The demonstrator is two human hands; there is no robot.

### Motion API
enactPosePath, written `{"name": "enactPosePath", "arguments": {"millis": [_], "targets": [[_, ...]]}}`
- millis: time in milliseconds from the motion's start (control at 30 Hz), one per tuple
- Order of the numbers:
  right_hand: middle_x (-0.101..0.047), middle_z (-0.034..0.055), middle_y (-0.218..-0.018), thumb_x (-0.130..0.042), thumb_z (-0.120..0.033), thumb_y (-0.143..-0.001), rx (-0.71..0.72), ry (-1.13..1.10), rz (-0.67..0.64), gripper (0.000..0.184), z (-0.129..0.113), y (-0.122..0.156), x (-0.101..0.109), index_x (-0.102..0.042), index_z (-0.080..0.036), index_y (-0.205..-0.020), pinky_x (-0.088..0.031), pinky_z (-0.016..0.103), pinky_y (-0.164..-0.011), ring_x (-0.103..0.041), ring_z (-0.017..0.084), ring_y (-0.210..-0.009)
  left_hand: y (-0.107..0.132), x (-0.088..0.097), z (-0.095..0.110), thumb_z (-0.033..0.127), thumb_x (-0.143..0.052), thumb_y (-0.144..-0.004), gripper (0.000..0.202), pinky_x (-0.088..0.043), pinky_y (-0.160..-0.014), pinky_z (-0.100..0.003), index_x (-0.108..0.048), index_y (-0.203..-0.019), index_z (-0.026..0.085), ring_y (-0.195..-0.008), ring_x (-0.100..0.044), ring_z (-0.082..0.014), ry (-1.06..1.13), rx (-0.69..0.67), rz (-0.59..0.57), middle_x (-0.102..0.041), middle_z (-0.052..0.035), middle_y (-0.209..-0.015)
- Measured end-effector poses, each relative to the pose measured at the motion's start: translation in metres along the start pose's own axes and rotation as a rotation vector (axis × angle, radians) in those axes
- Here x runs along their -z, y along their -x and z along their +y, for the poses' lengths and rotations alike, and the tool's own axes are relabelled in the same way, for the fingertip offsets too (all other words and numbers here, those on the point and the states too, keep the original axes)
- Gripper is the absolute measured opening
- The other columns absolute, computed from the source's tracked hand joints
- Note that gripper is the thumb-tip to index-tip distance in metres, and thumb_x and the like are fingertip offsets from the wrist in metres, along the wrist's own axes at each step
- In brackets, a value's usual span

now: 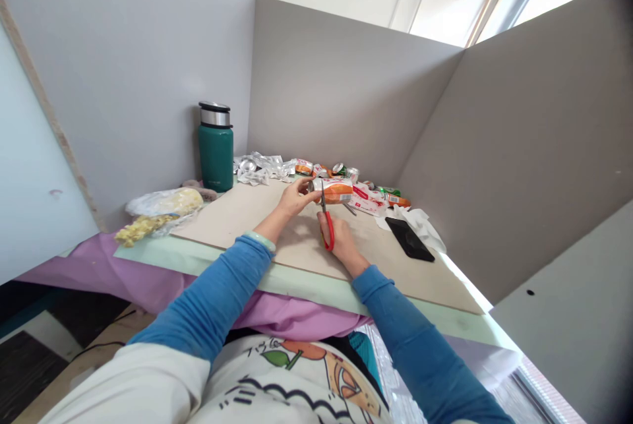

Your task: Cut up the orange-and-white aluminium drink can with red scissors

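Above the middle of the work board, my left hand [295,198] grips one end of an orange and white drink can [337,191], which lies on its side in the air. My right hand [341,239] is closed round the red handles of a pair of scissors [329,231]. The blades point up and away from me and meet the can close to my left fingers. Whether they have cut into the metal I cannot tell.
A green flask [216,150] stands at the left wall. Cut silvery scraps [267,165] and more cans [303,167] lie along the back. At right are a black phone [409,239] and white tissue [424,225]. Plastic bags [165,203] sit at left. Grey panels enclose the board [237,216].
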State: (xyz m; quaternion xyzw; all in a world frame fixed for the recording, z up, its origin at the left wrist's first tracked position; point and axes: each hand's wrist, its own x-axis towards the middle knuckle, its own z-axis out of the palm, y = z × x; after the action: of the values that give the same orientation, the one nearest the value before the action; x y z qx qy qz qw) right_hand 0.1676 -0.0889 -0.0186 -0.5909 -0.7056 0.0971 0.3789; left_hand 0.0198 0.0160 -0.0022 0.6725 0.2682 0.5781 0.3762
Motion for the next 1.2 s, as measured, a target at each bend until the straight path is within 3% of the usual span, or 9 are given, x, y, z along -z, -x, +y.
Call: {"name": "enactPosePath", "arguments": {"millis": [600, 933, 1200], "targets": [[-0.056, 0.0043, -0.06, -0.037, -0.054, -0.101, 0.021, 0.028, 0.031, 0.043, 0.0016, -0.0006, -0.0034, -0.052, -0.027, -0.07, -0.042, 0.036, -0.067, -0.057, 0.026, -0.063, -0.0013, -0.0003, -0.0009, 0.035, -0.082, -0.073, 0.054, -0.051, -0.075, -0.028, -0.07, -0.122, 0.015, -0.079, -0.062, -0.015, -0.017, 0.001, 0.019, -0.07, -0.0062, -0.1], [-0.062, 0.0061, -0.065, -0.037, -0.05, -0.104, 0.011, 0.083, 0.024, 0.044, 0.0047, -0.0027, -0.0054, -0.055, -0.026, -0.072, -0.043, 0.036, -0.068, -0.061, 0.026, -0.067, -0.0005, -0.001, 0.0013, 0.037, -0.083, -0.072, 0.057, -0.052, -0.074, -0.029, -0.069, -0.122, 0.014, -0.079, -0.063, -0.0159, -0.007, 0.005, 0.012, -0.069, -0.0068, -0.1], [-0.065, 0.0053, -0.068, -0.044, -0.043, -0.104, 0.022, 0.084, 0.03, 0.038, 0.0008, -0.0011, -0.0032, -0.058, -0.024, -0.073, -0.044, 0.035, -0.069, -0.063, 0.025, -0.068, -0.0007, 0.0003, -0.0056, 0.04, -0.076, -0.08, 0.056, -0.052, -0.075, -0.028, -0.066, -0.129, 0.014, -0.082, -0.066, -0.0166, -0.007, -0.01, -0.022, -0.069, -0.0054, -0.093]]}}
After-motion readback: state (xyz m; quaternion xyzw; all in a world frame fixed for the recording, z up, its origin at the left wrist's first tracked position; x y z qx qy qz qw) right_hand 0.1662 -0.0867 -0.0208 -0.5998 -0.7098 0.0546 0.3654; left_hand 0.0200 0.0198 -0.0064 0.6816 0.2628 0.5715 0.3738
